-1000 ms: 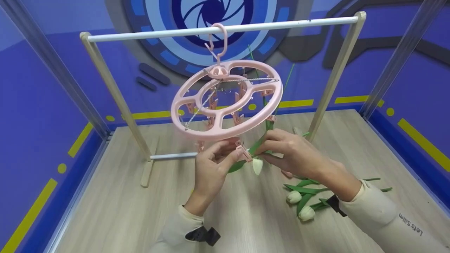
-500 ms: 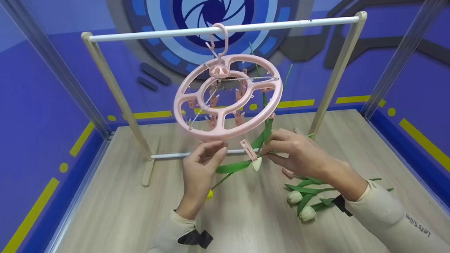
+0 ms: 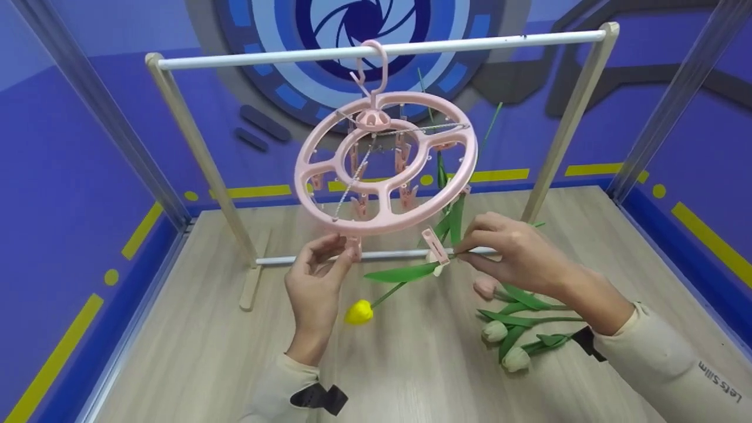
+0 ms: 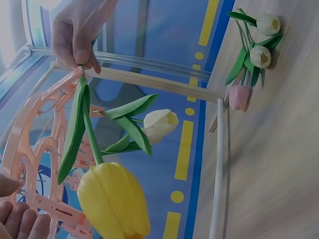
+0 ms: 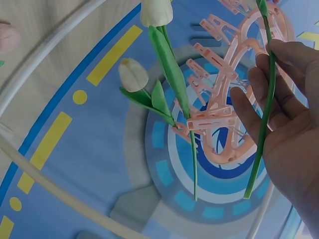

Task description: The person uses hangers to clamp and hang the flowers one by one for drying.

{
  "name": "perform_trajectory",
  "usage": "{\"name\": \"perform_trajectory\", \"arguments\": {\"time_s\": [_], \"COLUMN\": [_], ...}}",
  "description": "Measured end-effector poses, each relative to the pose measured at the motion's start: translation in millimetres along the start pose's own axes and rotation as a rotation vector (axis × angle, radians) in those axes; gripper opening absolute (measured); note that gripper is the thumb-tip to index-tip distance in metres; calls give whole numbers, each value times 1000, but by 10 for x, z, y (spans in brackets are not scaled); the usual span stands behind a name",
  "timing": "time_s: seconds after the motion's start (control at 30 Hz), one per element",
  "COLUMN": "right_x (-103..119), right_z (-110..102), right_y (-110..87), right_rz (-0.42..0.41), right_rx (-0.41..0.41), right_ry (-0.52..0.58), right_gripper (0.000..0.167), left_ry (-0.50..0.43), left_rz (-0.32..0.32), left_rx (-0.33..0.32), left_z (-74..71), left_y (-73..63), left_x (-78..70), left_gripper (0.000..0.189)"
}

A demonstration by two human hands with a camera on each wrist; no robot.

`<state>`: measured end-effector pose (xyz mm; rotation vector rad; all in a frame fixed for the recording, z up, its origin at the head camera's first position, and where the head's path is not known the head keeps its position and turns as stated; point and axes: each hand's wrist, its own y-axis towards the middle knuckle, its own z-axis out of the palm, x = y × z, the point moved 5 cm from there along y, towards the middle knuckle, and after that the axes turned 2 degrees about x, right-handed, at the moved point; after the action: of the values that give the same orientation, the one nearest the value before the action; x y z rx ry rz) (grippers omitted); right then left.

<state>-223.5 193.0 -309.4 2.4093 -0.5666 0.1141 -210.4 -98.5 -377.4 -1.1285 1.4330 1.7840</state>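
From the white bar hangs a pink round clip hanger (image 3: 385, 224) with several dangling clothespins. My left hand (image 3: 311, 294) pinches one clothespin (image 3: 354, 249) at the hanger's front edge. My right hand (image 3: 511, 249) pinches the green stem of a yellow tulip (image 3: 359, 312), whose bloom points down to the left, below the hanger. Another clothespin (image 3: 435, 245) dangles beside my right fingertips. Two white tulips hang bloom-down from the hanger's right side, an upper one (image 5: 157, 12) and a smaller one (image 5: 133, 74) in the right wrist view; the head view mostly hides their blooms.
The hanger's rack has wooden legs (image 3: 564, 135) and a lower white rod (image 3: 282, 260). On the table at right lie a pink tulip (image 3: 485, 288) and two white tulips, one farther (image 3: 494, 331) and one nearer (image 3: 516, 359). Patterned blue walls (image 3: 70, 176) enclose the table.
My left hand has moved left, from the clothespin near the right hand to another at the front edge. The yellow bloom has come into sight, and my right hand has shifted slightly right.
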Motion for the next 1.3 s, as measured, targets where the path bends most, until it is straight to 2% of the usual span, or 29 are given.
{"name": "perform_trajectory", "arguments": {"time_s": [0.13, 0.37, 0.63, 0.97, 1.17, 1.3], "right_x": [-27, -55, -52, -40, -54, -61], "right_z": [-19, -62, -38, -54, -65, -63], "right_y": [-12, -80, -89, -74, -84, -91], "right_rz": [-8, 28, 44, 45, 45, 50], "right_rx": [-3, 8, 15, 8, 6, 0], "right_ry": [1, -12, -18, -25, -15, -40], "right_gripper": [28, 27, 28, 31, 29, 27], "left_ry": [29, 57, 109, 103, 44, -3], "left_rz": [-27, -59, -25, -47, -42, -68], "left_rx": [13, 40, 44, 54, 59, 82], "left_z": [20, 130, 156, 124, 115, 118], "left_y": [9, 50, 81, 76, 64, 60], "left_x": [46, 117, 141, 141, 133, 145], "left_gripper": [32, 28, 20, 17, 26, 32]}}
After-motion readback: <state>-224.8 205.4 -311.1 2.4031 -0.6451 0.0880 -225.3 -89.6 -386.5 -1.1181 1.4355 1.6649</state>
